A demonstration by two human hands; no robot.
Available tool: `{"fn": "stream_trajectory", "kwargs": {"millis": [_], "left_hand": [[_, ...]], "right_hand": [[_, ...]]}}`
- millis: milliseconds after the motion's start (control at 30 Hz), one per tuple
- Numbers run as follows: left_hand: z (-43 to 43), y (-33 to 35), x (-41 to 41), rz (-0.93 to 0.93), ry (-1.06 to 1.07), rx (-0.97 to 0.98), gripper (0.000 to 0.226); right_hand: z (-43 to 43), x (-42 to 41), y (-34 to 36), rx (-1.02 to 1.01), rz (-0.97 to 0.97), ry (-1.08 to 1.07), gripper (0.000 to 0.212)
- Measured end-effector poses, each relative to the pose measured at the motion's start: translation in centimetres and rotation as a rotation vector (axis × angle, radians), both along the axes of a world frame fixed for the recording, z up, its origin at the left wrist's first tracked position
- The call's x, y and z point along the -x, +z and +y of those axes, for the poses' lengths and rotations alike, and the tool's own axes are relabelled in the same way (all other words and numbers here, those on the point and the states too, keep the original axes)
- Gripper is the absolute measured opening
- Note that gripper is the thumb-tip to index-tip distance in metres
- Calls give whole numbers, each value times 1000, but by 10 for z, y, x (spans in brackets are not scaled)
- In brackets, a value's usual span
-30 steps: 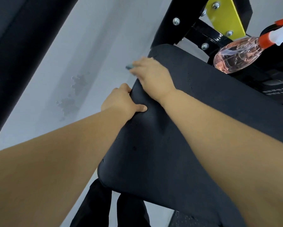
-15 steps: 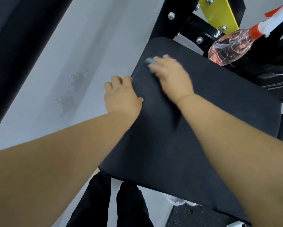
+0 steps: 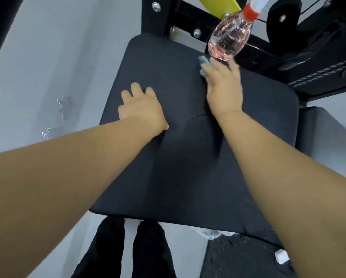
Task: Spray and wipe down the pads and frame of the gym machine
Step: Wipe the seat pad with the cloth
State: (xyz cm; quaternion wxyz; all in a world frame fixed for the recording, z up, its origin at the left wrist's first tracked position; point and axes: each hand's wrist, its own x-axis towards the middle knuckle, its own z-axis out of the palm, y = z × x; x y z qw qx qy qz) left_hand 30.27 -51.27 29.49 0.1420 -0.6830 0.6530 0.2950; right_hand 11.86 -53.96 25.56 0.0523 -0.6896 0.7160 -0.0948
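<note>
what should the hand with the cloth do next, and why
Probably draw the cloth back toward the middle of the pad: the right hand presses it at the far edge, next to the spray bottle, and wet streaks show there, beside the left hand.

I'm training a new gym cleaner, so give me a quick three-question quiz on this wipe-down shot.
1. True or false: the left hand lies flat on the black pad.
2. Which presses the teal cloth against the pad? A) left hand B) right hand C) neither
3. Fill in: the spray bottle by the pad's far edge holds ___ liquid.
Key: 1 true; 2 B; 3 pink.
</note>
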Motion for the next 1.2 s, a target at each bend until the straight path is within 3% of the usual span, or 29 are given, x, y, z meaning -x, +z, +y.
{"fn": "stream_trajectory", "kwargs": {"millis": [67,100,233,300,433,500,600,733,800,900,967,1133,1200], "left_hand": [[2,2,11,12,-63,67,72],[4,4,17,42,-65,71,69],[10,7,29,140,22,15,70],[14,7,28,166,10,-8,78],[22,10,25,214,-9,-68,84],[23,10,23,231,10,-45,74],[27,7,19,289,104,48,61],[39,8,22,318,221,155,52],[47,8,27,286,181,179,49],[58,8,39,268,105,186,47],[61,8,48,256,105,191,49],[57,15,70,310,232,257,50],[55,15,76,320,198,275,52]], "right_hand": [[7,2,0,37,-6,-178,37],[12,-7,0,19,-10,-151,38],[31,-18,1,-23,-48,375,33],[33,10,7,29,-35,475,35],[39,44,13,41,-47,0,35],[45,15,9,67,-78,-21,35],[66,-27,1,108,-108,336,29],[67,0,14,19,-49,698,32],[57,33,18,115,18,588,27],[55,65,16,119,-13,35,30],[64,43,13,104,-56,-90,34],[97,24,16,46,-90,602,31],[90,59,25,129,-21,688,28]]}}
